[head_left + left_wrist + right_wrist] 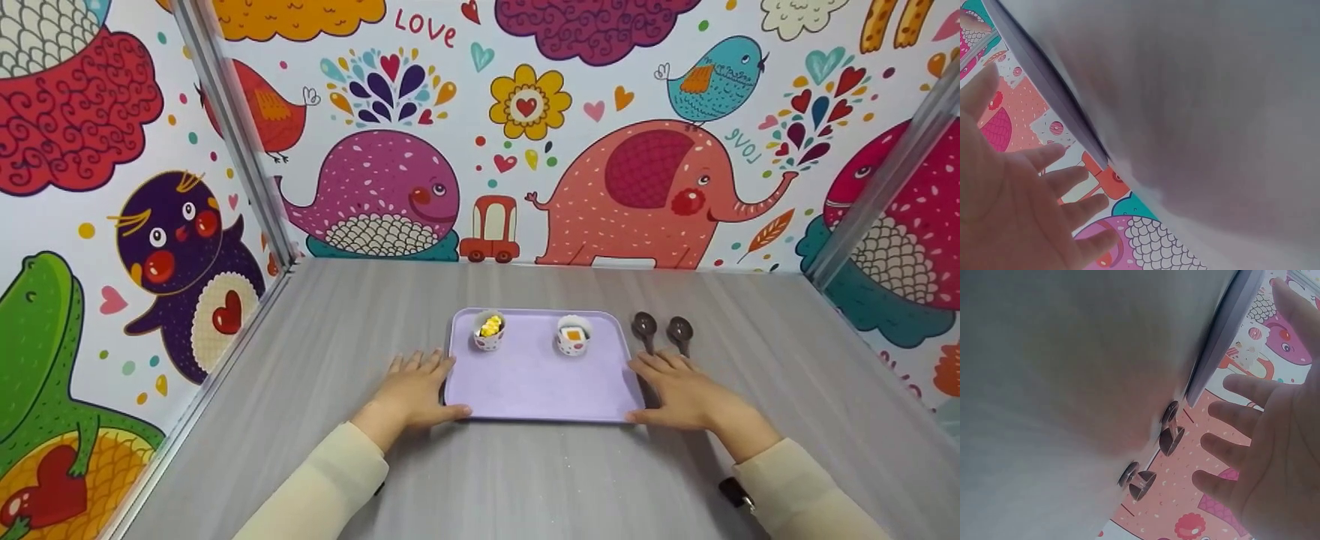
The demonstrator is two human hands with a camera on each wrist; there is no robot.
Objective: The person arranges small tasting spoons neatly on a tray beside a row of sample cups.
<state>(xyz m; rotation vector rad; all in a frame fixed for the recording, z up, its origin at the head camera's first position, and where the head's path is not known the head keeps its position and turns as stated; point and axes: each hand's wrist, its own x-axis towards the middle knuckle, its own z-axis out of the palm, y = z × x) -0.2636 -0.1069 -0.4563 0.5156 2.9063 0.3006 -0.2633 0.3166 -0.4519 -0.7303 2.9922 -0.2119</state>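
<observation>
A light purple rectangular tray (pixel 540 390) lies on the table between my two hands. My left hand (pixel 411 390) is at its left side, fingers spread and thumb at the near left corner. My right hand (pixel 679 394) mirrors it on the right, thumb by the near right corner. Both wrist views show extended fingers next to the tray's edge (pixel 1053 93). On the tray stand two small patterned paper cups: the left cup (pixel 489 343) has yellow pieces in it, the right cup (pixel 572 346) something white and orange.
Two dark brown measuring spoons, a left spoon (pixel 644 325) and a right spoon (pixel 680 330), lie right of the tray, just beyond my right fingertips. Walls with cartoon animals (pixel 630 202) and metal posts (pixel 240 135) bound the grey table (pixel 525 480).
</observation>
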